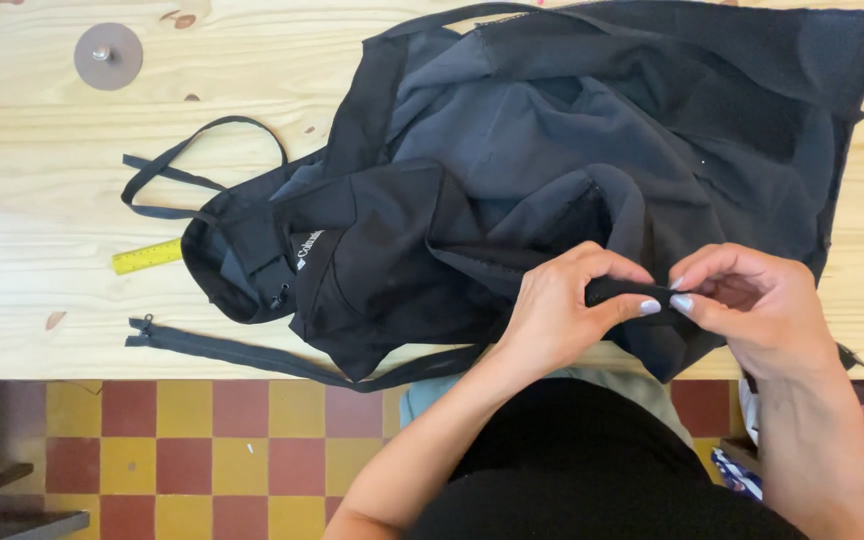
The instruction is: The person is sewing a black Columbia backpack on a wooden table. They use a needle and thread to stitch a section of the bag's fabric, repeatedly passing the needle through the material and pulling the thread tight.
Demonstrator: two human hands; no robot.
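- The garment (572, 170) lay spread on the table (42, 170), toward its right half.
- A loose zipper strip (252, 355) lay along the table's near edge, left of both hands.
- A ruler (147, 257) lay left of the garment.
- A disc (108, 55) sat at the far left corner.
- The left hand (562, 310) and right hand (752, 305) met at the garment's near edge, fingertips pinching a fold between them.
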